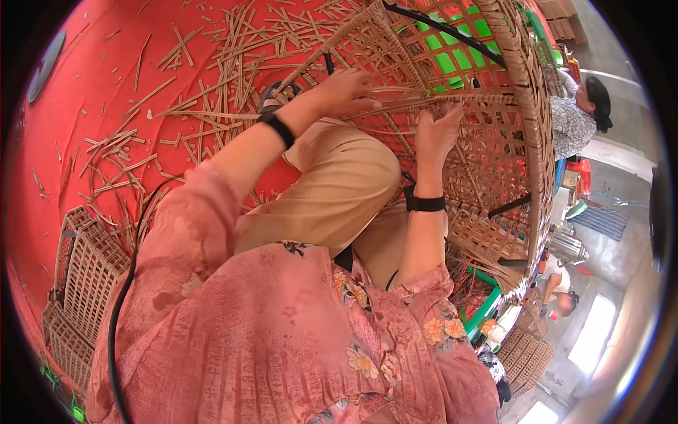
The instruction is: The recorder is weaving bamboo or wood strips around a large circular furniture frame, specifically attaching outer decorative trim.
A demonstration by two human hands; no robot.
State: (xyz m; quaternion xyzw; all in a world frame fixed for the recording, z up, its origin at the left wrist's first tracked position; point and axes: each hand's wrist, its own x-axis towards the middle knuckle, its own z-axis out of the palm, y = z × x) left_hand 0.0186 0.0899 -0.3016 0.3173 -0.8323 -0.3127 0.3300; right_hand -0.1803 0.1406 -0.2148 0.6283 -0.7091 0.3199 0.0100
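Observation:
A large woven wicker basket point(487, 152) with a thick bound rim and black struts leans in front of me, tilted so its open lattice inside shows. My left hand point(346, 93) reaches across from the left, its fingers bent over loose wicker strips point(399, 95) beside the lattice. Inside the basket my right hand point(436, 134) is raised, thumb and fingers closing at a woven ridge; its fingertips are partly hidden among the strips. A black band circles each wrist. Long strips trail leftward from under my left forearm.
Cut strips point(240, 60) lie scattered over the red floor covering point(63, 155). Smaller woven baskets point(92, 261) stand at the lower left, and more point(522, 357) at the lower right. Another person point(575, 116) sits beyond the rim; one more point(558, 283) bends farther off. A dark cable point(123, 311) hangs along my left side.

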